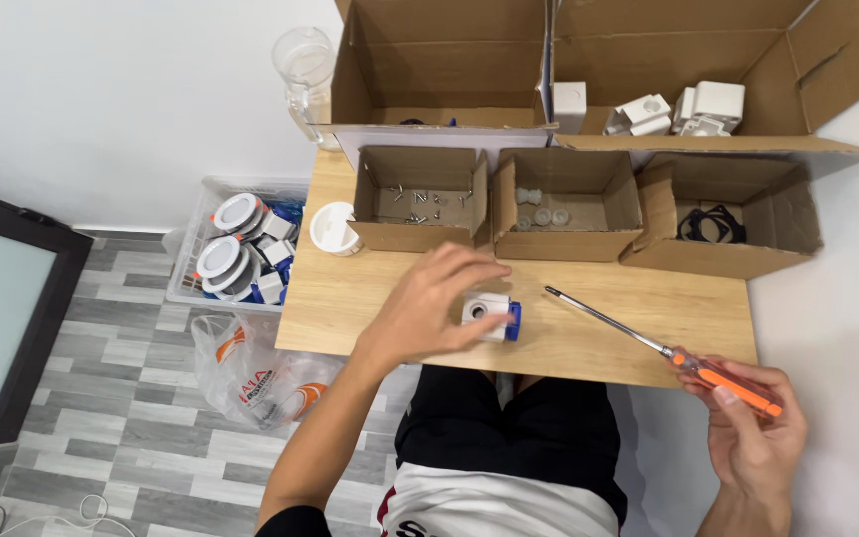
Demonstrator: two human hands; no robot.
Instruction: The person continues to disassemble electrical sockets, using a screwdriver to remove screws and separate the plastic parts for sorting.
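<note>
White wall [101, 99], grey plank floor [121, 418], wooden table [370, 308].

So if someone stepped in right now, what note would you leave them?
Left hand: fingers on the small white-and-blue part on the table.
Right hand: holds the orange screwdriver, tip raised over the table, off the part.
Small boxes behind: screws, clear caps, black rings.
Done: part set on the table, tool in hand.
Left: the screwdriver has not yet met the part.
</note>
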